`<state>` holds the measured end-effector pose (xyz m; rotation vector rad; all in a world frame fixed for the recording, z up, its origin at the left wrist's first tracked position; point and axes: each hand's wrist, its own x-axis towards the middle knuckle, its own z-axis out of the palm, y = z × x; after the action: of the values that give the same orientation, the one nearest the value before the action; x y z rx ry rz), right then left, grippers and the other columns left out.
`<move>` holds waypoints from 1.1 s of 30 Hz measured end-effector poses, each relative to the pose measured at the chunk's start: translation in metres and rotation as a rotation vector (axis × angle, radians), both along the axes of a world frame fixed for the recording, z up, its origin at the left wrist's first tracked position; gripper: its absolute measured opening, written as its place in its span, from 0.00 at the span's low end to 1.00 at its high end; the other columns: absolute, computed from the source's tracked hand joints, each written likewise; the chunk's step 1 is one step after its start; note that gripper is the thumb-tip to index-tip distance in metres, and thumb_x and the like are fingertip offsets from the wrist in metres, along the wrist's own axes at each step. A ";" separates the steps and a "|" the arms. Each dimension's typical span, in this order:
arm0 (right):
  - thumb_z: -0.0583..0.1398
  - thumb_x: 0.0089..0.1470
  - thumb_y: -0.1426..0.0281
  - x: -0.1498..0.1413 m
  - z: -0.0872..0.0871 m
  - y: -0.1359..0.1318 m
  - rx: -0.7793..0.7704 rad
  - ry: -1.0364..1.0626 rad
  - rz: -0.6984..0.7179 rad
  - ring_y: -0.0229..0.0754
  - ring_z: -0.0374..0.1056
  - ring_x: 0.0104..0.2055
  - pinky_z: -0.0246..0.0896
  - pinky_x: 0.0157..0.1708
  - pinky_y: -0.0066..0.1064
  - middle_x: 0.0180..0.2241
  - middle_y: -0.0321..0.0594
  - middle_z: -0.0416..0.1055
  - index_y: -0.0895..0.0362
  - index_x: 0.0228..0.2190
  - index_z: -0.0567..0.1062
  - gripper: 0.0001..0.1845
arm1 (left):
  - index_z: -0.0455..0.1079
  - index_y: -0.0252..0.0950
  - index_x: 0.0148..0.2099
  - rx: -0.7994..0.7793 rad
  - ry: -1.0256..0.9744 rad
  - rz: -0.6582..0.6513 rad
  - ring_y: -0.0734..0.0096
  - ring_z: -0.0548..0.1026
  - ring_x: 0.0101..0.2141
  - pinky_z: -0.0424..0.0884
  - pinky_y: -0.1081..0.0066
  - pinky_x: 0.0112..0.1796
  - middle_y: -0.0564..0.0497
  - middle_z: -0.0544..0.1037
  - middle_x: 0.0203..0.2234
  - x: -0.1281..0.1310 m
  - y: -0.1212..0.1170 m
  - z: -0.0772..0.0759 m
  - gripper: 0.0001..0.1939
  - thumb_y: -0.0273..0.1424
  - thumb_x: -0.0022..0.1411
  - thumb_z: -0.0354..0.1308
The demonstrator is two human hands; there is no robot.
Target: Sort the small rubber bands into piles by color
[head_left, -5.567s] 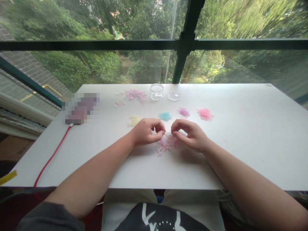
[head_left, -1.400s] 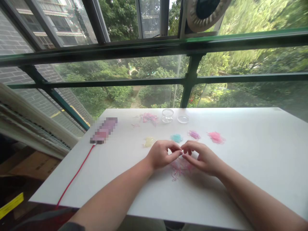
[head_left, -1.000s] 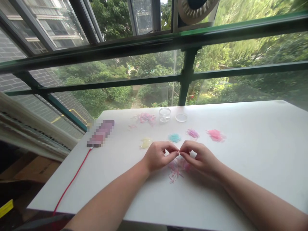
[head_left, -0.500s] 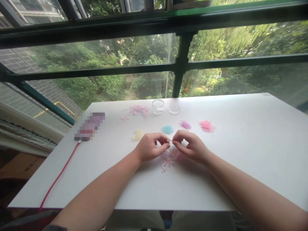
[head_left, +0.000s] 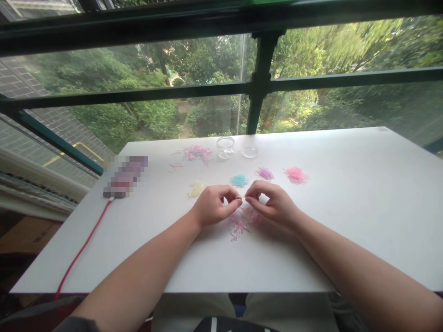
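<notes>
My left hand (head_left: 216,204) and my right hand (head_left: 272,203) meet over the middle of the table, each pinching thumb against forefinger. Stretched between the fingertips is a tiny pale rubber band (head_left: 243,198). Beneath the hands lies a loose pile of mixed pink and lilac rubber bands (head_left: 238,228), partly covered by the fingers. Just beyond are sorted heaps: yellow bands (head_left: 196,189) by the left hand, blue bands (head_left: 239,180), purple bands (head_left: 265,173) and pink bands (head_left: 296,174) farther right.
At the back of the white table (head_left: 353,207) stand a clear round jar (head_left: 225,148) and its flat clear lid (head_left: 249,151). Another mixed heap of bands (head_left: 197,153) lies left of the jar. A blurred-out device (head_left: 126,177) with a red cable (head_left: 85,249) rests at the left.
The view has tilted slightly downward. Both hands still pinch at the same place over the pile, and the pale band between them shows a little more.
</notes>
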<state>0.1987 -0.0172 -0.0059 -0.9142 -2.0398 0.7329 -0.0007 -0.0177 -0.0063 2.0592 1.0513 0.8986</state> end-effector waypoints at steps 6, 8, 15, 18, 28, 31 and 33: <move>0.58 0.50 0.75 0.002 0.001 0.001 0.007 0.011 -0.022 0.36 0.61 0.26 0.58 0.28 0.29 0.23 0.36 0.65 0.57 0.26 0.70 0.03 | 0.74 0.34 0.34 -0.004 -0.003 -0.005 0.77 0.71 0.25 0.64 0.76 0.28 0.52 0.77 0.24 0.000 0.001 -0.002 0.07 0.31 0.57 0.57; 0.58 0.50 0.75 0.002 0.000 0.001 -0.002 0.009 -0.025 0.36 0.61 0.26 0.58 0.28 0.29 0.23 0.36 0.65 0.58 0.26 0.70 0.03 | 0.74 0.34 0.34 0.001 -0.001 -0.005 0.77 0.70 0.25 0.64 0.76 0.27 0.52 0.77 0.25 0.000 0.001 -0.002 0.07 0.31 0.57 0.57; 0.58 0.51 0.74 0.002 0.000 0.001 -0.010 -0.012 -0.013 0.36 0.61 0.26 0.58 0.29 0.29 0.24 0.36 0.65 0.58 0.26 0.71 0.03 | 0.75 0.34 0.35 0.000 -0.004 -0.008 0.77 0.72 0.26 0.65 0.76 0.27 0.51 0.79 0.28 0.000 0.001 0.000 0.08 0.31 0.60 0.55; 0.57 0.51 0.75 0.002 0.001 0.000 -0.020 -0.014 -0.014 0.36 0.61 0.27 0.57 0.29 0.29 0.24 0.36 0.65 0.58 0.26 0.71 0.04 | 0.76 0.34 0.37 -0.008 -0.007 -0.012 0.76 0.73 0.27 0.65 0.77 0.27 0.51 0.80 0.28 -0.002 0.002 0.001 0.10 0.31 0.61 0.54; 0.56 0.50 0.76 0.002 0.001 0.000 -0.034 -0.021 -0.026 0.36 0.61 0.27 0.57 0.29 0.29 0.24 0.35 0.65 0.57 0.26 0.70 0.04 | 0.77 0.35 0.39 0.029 0.042 0.057 0.73 0.75 0.29 0.66 0.76 0.27 0.48 0.81 0.33 -0.009 0.008 0.003 0.11 0.32 0.60 0.54; 0.56 0.50 0.76 0.003 0.001 0.000 -0.044 -0.034 -0.025 0.36 0.61 0.27 0.57 0.28 0.28 0.23 0.35 0.66 0.57 0.26 0.69 0.04 | 0.77 0.35 0.38 0.054 0.067 0.049 0.73 0.74 0.30 0.66 0.76 0.27 0.48 0.80 0.33 -0.009 0.008 0.004 0.11 0.32 0.60 0.54; 0.56 0.50 0.76 0.003 0.001 0.000 -0.044 -0.039 -0.024 0.36 0.61 0.27 0.57 0.28 0.28 0.23 0.35 0.66 0.57 0.26 0.69 0.04 | 0.76 0.35 0.36 0.090 0.109 0.049 0.74 0.74 0.29 0.65 0.76 0.28 0.49 0.80 0.31 -0.013 0.009 0.006 0.11 0.33 0.60 0.54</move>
<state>0.2015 -0.0176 -0.0045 -0.9837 -2.0500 0.7556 -0.0142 -0.0087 0.0001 2.1867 1.1416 0.8814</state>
